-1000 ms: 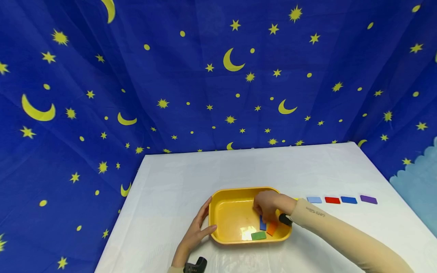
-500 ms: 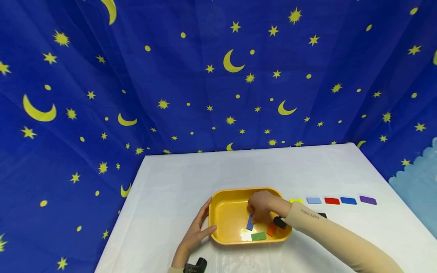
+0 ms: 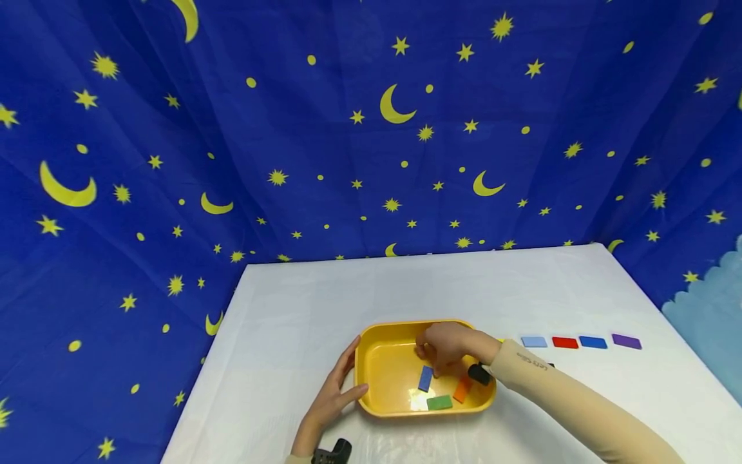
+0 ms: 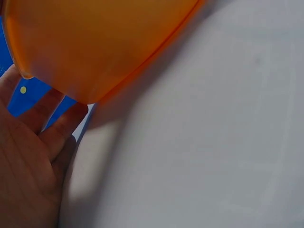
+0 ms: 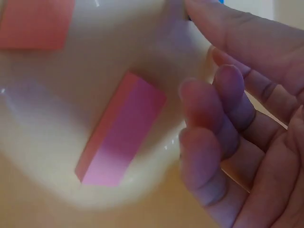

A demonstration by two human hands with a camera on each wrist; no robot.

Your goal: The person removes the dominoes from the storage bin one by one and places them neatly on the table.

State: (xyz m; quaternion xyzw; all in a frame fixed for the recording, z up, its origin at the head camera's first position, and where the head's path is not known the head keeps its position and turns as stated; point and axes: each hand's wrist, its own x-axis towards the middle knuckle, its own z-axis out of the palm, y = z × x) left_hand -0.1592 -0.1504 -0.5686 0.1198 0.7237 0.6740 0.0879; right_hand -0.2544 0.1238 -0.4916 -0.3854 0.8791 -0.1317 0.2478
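A yellow tub (image 3: 394, 414) stands on the table. My left hand (image 3: 333, 396) rests against its left end, fingers fairly straight along the outer wall, thumb at the rim; the left wrist view shows fingertips touching the wall (image 4: 104, 52). Inside the tub, my right hand (image 3: 446, 345) hovers with bent fingers and thumb apart, nothing visibly held. Just beside its thumb lies a blue block (image 3: 426, 379). A green block (image 3: 439, 403) and an orange block (image 3: 462, 389) lie nearby. The right wrist view shows a pink block (image 5: 121, 133) near the fingers, hidden from the head view.
Right of the tub, a row of flat blocks lies on the white table (image 3: 301, 309): light blue (image 3: 534, 341), red (image 3: 565, 343), blue (image 3: 593, 343) and purple (image 3: 627, 341). A yellow one (image 3: 502, 339) is mostly covered by the right arm. A starry curtain (image 3: 324, 142) hangs behind.
The blue block in the tub has shifted left, drawn by the right hand, and now lies free of it. The right hand has also moved left. The left hand stays in place.
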